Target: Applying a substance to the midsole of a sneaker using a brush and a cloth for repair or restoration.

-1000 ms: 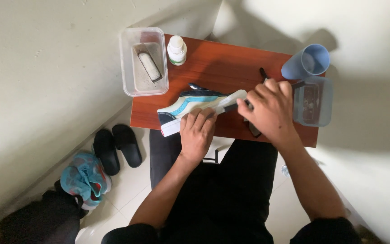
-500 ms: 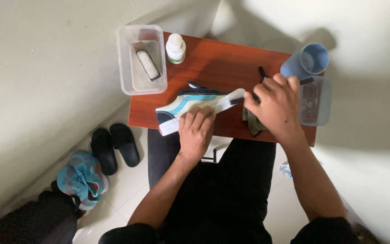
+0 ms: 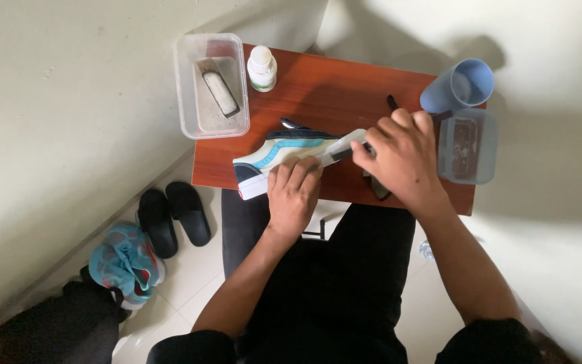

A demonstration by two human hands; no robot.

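shoe: white sneaker [image 3: 284, 154] with teal and blue side stripes, lying on its side across the front edge of the small reddish wooden counter [image 3: 331, 87], heel end poking a bit past the near edge, toe pointing right

left hand: left hand [image 3: 293, 195] is flat on the shoe's lower side, fingers curled over the sole edge, pinning it down. A loose clamp more than a full wrap

right hand: right hand [image 3: 402, 158] is closed tight around a dark-handled brush [image 3: 346, 152] (only the handle and a bit of the head show, bristles are hidden, so can't say how it's angled), the head meeting the shoe's toe end

how far along: my read is it's mid-clean. The toe end is what's getting worked on right now, and the sole strip near the heel looks pretty white already, but honestly the picture is too small to tell scrubbed from unscrubbed. Only 1 shoe is up on the counter

other stuff on the counter: clear plastic tub [image 3: 211, 86] at the left corner with what looks like a pale bar or block inside, a small white bottle [image 3: 262, 67] just beside it, a blue cup [image 3: 457, 86] at the far right, and a second clear container [image 3: 467, 147] near the right hand with something dark in it

floor: pair of black slides [image 3: 172, 217] down left, and a teal shoe [image 3: 126, 259] next to them
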